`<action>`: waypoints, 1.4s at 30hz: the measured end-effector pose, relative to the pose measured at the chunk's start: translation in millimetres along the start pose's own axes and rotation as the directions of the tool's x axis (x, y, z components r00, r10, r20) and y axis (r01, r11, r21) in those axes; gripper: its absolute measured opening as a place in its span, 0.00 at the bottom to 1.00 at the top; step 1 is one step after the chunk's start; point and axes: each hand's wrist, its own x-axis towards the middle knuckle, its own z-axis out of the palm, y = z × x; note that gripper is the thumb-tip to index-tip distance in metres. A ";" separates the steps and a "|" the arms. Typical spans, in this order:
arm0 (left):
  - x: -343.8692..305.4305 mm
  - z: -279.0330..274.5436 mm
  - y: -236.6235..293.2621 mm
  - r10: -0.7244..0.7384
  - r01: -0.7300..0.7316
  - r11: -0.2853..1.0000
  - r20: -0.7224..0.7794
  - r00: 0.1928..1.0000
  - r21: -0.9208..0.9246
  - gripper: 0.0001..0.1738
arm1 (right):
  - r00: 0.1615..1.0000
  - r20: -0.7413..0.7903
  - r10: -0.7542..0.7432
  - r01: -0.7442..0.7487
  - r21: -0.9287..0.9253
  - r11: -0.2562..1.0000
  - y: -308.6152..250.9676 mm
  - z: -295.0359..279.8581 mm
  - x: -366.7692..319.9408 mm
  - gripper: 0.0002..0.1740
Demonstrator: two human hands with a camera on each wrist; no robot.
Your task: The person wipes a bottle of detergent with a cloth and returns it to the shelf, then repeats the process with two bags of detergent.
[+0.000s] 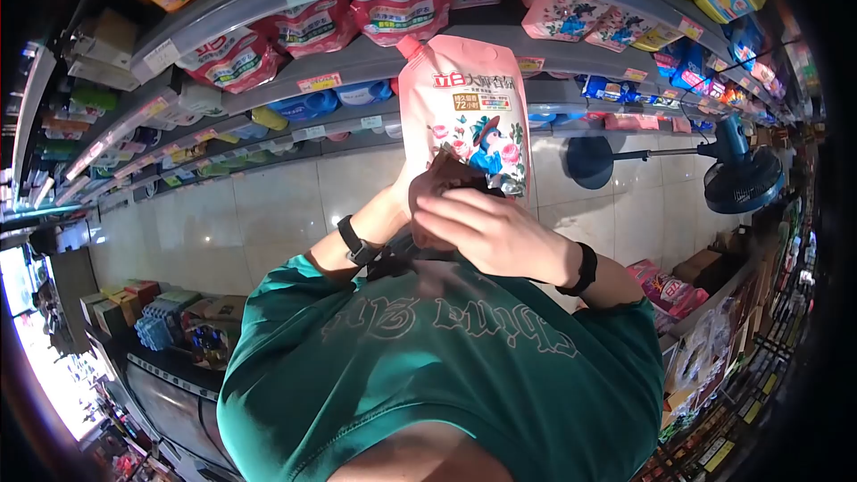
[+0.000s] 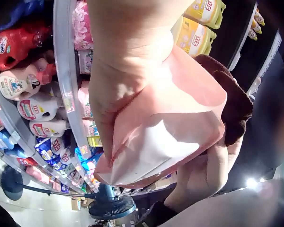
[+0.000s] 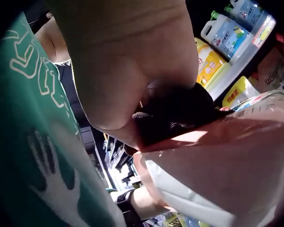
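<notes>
A pink pouch [image 1: 464,107] with a red cap and a printed bird stands upright before the chest. My left hand [image 1: 390,205] grips its lower left side, fingers mostly hidden behind it; in the left wrist view that hand [image 2: 125,71] holds the pouch [image 2: 165,127] by its edge. Over the pouch's lower front, my right hand [image 1: 500,232] holds a brown cloth [image 1: 428,192], its fingers bent over it. The right wrist view shows the right hand [image 3: 128,80] above the dark cloth [image 3: 177,113], which lies against the pouch [image 3: 227,165].
Curved shelves [image 1: 375,54] with pouches and bottles run across the front. A fan [image 1: 743,180] stands to the right, near a round dark blue disc [image 1: 589,162]. Boxes [image 1: 134,299] lie at the left, and a pink package [image 1: 668,290] sits at the right by a bin of goods.
</notes>
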 end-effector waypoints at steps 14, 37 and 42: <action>-4.2 6.9 -1.4 0.114 -0.109 0.966 0.010 0.993 -0.234 0.26 | 0.955 -0.264 0.133 -0.199 -0.241 0.950 66.0 -45.2 18.4 0.35; 1.3 33.4 22.5 0.211 -0.156 0.935 0.144 0.967 -0.320 0.33 | 0.982 -0.166 0.093 -0.124 -0.187 0.975 32.9 -14.2 -11.7 0.29; -9.0 11.7 19.4 0.179 -0.151 0.956 0.089 0.980 -0.252 0.31 | 0.915 -0.353 0.195 -0.263 -0.156 0.952 68.3 -40.0 -10.9 0.33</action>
